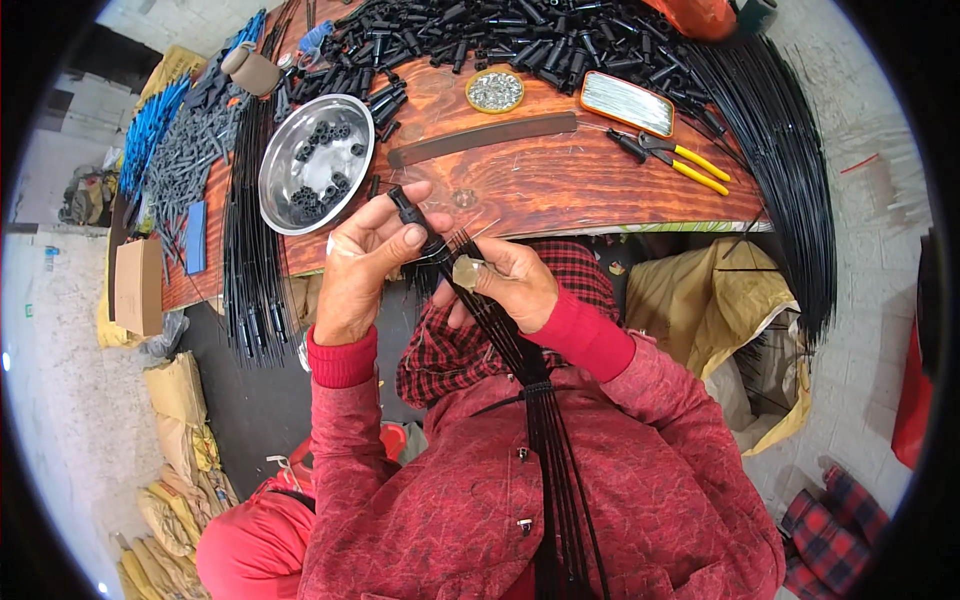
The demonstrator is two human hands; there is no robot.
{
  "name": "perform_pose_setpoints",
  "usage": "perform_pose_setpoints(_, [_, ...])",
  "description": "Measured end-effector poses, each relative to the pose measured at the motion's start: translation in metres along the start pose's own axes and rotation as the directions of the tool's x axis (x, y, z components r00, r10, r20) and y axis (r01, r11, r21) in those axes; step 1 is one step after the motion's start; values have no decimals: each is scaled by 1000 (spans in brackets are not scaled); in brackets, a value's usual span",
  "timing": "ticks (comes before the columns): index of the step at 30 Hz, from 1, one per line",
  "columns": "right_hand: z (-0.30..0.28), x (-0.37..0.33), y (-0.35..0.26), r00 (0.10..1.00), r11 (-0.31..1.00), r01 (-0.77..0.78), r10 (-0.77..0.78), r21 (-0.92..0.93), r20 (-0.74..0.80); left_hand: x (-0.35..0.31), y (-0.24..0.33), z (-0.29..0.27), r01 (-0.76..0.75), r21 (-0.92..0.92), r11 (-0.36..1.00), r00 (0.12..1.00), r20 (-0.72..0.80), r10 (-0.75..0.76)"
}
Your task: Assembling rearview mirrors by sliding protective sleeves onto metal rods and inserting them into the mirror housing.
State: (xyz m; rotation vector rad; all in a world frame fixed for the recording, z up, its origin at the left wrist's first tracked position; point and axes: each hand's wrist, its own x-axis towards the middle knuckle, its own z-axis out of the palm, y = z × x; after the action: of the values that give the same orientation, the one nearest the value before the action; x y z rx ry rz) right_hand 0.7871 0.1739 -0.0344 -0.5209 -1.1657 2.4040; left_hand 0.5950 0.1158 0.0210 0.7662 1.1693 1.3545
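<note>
Above my lap, my left hand (358,260) is closed on a black plastic tube-shaped fitting (413,213), its thumb and fingers around the sides. The fitting points up and to the left. Close by, my right hand (518,284), with tape on its thumb, grips the upper part of a bundle of thin black rods (540,400). The bundle's top ends meet the lower end of the fitting; my fingers partly hide the join. From there the rods run down over my red jacket (420,500), gathered partway by a dark band.
On the wooden table (560,190) are a metal bowl (268,190) of short black parts, a flat dark bar (480,138), yellow-handled pliers (690,168), a dish of small metal bits (495,90) and a tray of pins (628,103). Black tubes (560,40) and long rods (790,170) lie beyond.
</note>
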Motion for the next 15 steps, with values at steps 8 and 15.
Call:
perform_pose_setpoints(8, [0,0,-2,1000,1000,-20,20,-6,-5,-8,2,3,6,24,1000,999,32,-6])
perform_pose_setpoints(15, [2,-1,-3,1000,999,-30,30,13,-6,-6,-3,1,-13,12,1000,1000,19,13])
